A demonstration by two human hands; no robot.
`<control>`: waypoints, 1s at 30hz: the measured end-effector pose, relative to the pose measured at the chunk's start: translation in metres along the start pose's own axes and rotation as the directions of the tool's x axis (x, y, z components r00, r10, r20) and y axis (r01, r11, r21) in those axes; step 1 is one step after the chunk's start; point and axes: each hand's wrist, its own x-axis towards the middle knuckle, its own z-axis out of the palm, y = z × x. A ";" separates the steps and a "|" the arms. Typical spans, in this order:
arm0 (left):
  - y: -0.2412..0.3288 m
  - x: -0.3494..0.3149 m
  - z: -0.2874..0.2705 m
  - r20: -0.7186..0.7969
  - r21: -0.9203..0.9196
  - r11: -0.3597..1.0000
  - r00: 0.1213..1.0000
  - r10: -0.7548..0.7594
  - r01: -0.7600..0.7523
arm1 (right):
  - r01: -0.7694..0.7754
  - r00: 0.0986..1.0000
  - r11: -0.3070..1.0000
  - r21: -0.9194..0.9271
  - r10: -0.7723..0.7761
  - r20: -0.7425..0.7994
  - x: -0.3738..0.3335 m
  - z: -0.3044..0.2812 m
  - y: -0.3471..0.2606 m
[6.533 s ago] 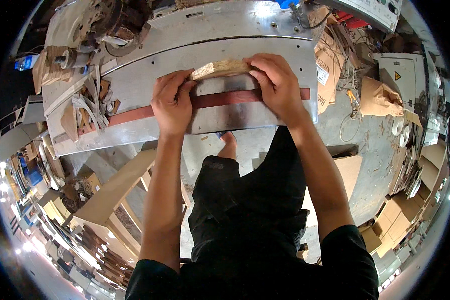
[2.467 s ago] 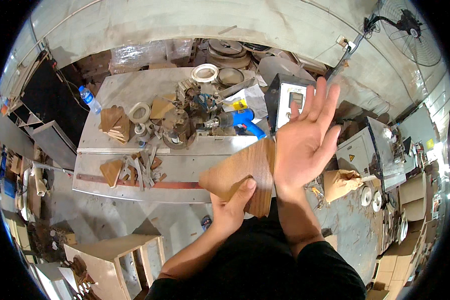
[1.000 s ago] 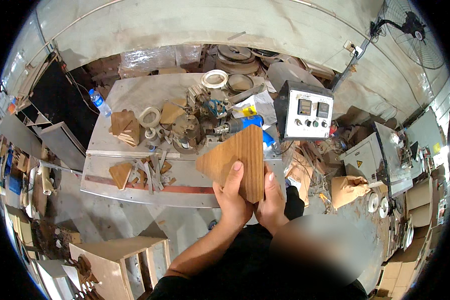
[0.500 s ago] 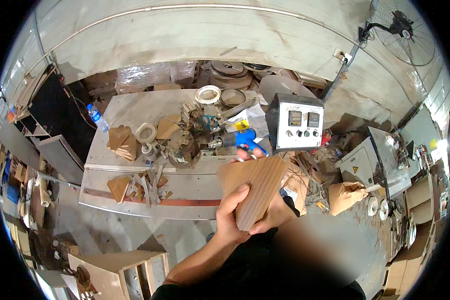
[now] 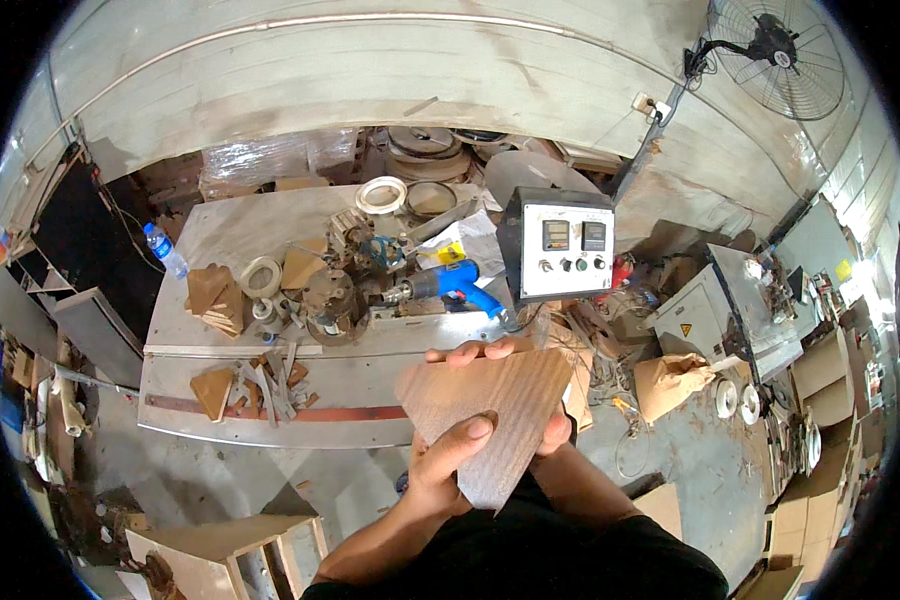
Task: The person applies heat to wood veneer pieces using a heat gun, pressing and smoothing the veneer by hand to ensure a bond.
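A flat, roughly triangular piece of brown wood-grain board [image 5: 510, 400] is held up in front of my body, its broad face toward me and one corner pointing down. My left hand [image 5: 445, 458] grips its left side, with the thumb pressed on the face and fingertips showing over the top edge. At the lower right edge, my right hand [image 5: 554, 436] closes on the board, most of its fingers hidden behind it. Beyond the board, a blue heat gun [image 5: 455, 284] lies beside a greasy metal machine head [image 5: 332, 302] on the grey workbench [image 5: 195, 375].
A control box [image 5: 567, 250] with displays and knobs stands at the bench's right. Stacked triangular boards [image 5: 215, 300], a loose triangular board [image 5: 212, 393], wood offcuts [image 5: 273, 385] and a water bottle [image 5: 165, 250] are on the left. A wooden frame [image 5: 220, 545] stands lower left.
The board has turned from edge-on to show its broad face and moved slightly lower. My right hand has shifted to its right edge. The whole view has swung a little right.
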 end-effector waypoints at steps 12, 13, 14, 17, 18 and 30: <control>-0.009 -0.002 -0.010 0.127 0.142 0.970 0.976 0.178 -0.196 | -0.007 1.000 0.859 0.512 0.014 -0.011 0.002 0.018 0.002; -0.009 -0.002 -0.012 0.137 0.155 0.967 0.974 0.180 -0.201 | 0.009 0.999 0.866 0.500 0.018 -0.050 0.002 0.018 0.002; -0.009 -0.002 -0.014 0.146 0.167 0.964 0.972 0.183 -0.206 | 0.024 0.996 0.873 0.486 0.022 -0.089 0.002 0.018 0.003; -0.009 -0.002 -0.014 0.145 0.141 0.972 0.975 0.166 -0.186 | -0.003 0.999 0.868 0.497 0.026 -0.039 0.002 0.012 0.003; -0.008 -0.003 -0.013 0.114 0.176 0.970 0.982 0.148 -0.167 | -0.026 1.000 0.861 0.508 0.026 0.006 0.002 0.008 0.003; 0.029 0.014 -0.052 -0.051 0.599 0.790 0.979 0.198 -0.129 | -0.204 0.945 0.884 -0.421 0.065 -0.322 -0.016 0.009 -0.020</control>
